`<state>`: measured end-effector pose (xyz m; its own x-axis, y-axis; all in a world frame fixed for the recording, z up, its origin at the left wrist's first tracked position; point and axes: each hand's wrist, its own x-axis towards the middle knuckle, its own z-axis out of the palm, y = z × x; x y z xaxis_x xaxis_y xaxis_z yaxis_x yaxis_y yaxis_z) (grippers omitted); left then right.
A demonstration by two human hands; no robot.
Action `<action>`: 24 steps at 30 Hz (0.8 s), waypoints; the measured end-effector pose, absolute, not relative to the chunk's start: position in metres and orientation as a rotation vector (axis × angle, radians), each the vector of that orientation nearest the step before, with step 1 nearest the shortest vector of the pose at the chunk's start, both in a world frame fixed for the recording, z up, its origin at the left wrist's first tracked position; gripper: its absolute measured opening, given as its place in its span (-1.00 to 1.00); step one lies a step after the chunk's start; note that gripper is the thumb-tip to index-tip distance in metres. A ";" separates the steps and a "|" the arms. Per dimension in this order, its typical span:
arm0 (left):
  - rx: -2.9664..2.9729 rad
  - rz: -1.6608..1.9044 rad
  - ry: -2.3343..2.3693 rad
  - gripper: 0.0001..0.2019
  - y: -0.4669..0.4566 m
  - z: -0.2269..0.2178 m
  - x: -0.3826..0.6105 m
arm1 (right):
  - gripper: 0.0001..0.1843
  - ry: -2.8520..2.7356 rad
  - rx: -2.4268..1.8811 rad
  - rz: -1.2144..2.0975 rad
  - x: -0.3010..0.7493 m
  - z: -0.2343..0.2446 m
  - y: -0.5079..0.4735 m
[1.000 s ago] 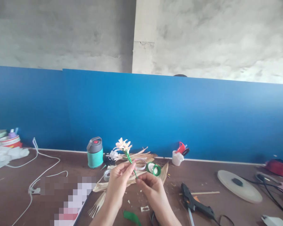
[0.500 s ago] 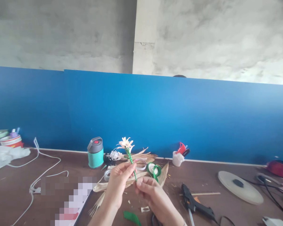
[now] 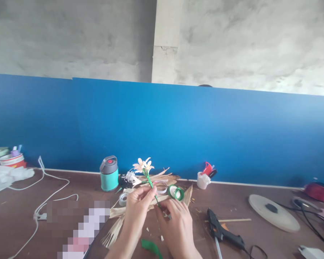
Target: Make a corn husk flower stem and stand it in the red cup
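Between my hands is an artificial flower (image 3: pixel 143 165) with pale cream petals and a green-wrapped stem, tilted with its blooms up and to the left. My left hand (image 3: pixel 141 199) pinches the stem below the blooms. Lower down, my right hand (image 3: pixel 175 216) closes around the bottom of the stem, with its fingertips partly hidden. Just behind my right hand a roll of green tape (image 3: pixel 179 194) lies on the table. Dried husk strips (image 3: pixel 116 230) spread beneath and beside my hands. A loose green strip (image 3: pixel 150 247) lies in front.
A black glue gun (image 3: pixel 224 232) and a thin stick (image 3: pixel 237 220) lie to the right, near a round pale disc (image 3: pixel 272 216). A teal flask (image 3: pixel 109 176) and a white cup of tools (image 3: pixel 203 181) stand before the blue partition (image 3: pixel 178 129). White cable (image 3: pixel 52 194) runs at left.
My right hand has turned over at the stem's lower end, its back now facing up. The blooms have rotated slightly. My left hand keeps its pinch.
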<state>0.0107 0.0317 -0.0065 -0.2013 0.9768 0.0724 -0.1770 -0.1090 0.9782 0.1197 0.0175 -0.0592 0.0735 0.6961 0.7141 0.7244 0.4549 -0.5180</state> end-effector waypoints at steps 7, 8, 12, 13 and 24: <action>1.039 1.513 1.122 -0.71 0.033 -0.007 0.009 | -0.79 -1.649 -1.170 -0.038 0.121 -0.056 0.015; 1.037 1.517 1.118 -0.72 0.033 -0.007 0.008 | -0.77 -1.634 -1.170 0.001 0.121 -0.056 0.015; 1.016 1.510 1.075 -0.75 0.033 -0.007 0.007 | -0.75 -1.568 -1.142 0.263 0.121 -0.055 0.015; 1.015 1.495 1.056 -0.75 0.033 -0.008 0.007 | -0.75 -1.551 -1.130 0.319 0.121 -0.054 0.015; 1.017 1.501 1.094 -0.76 0.039 -0.007 0.002 | -0.86 -1.560 -1.150 0.477 0.120 -0.051 0.018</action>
